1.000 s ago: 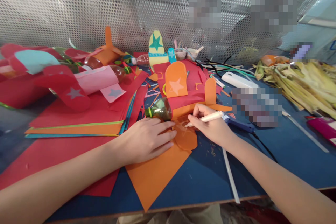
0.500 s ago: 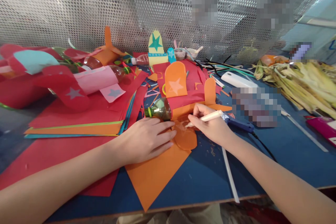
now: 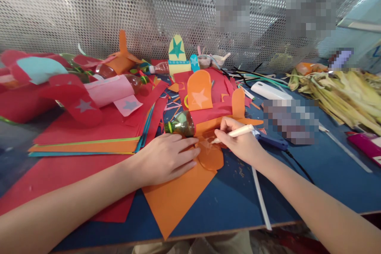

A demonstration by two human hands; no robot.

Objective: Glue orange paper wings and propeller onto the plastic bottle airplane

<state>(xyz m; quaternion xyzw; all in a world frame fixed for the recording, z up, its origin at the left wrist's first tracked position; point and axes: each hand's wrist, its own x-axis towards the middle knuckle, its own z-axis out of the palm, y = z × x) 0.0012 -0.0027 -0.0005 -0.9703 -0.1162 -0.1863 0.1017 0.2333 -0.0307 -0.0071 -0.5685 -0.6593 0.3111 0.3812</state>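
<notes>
My right hand (image 3: 245, 145) pinches a white marker (image 3: 238, 131), its tip on the orange paper wing (image 3: 212, 160) of a bottle plane, where a pale star outline shows. My left hand (image 3: 168, 159) lies flat with fingers stretched out, fingertips on that wing's left edge and palm over an orange sheet (image 3: 178, 200). The plane's body is a clear plastic bottle (image 3: 183, 124) with a green cap, wrapped in orange paper. Its other orange wing (image 3: 200, 91) stands up behind and carries a pale star. An orange tail fin (image 3: 238, 103) rises at the right end.
Stacked coloured paper (image 3: 86, 127) and finished paper-and-bottle planes (image 3: 110, 89) crowd the left. To the right lie a blue glue gun (image 3: 272, 141) with its cord, a white strip (image 3: 261, 198) and corn husks (image 3: 342, 91). A perforated metal panel (image 3: 119, 4) stands behind the table.
The marker tip has shifted very slightly to the right on the wing, together with my right hand. My left hand stays in place.
</notes>
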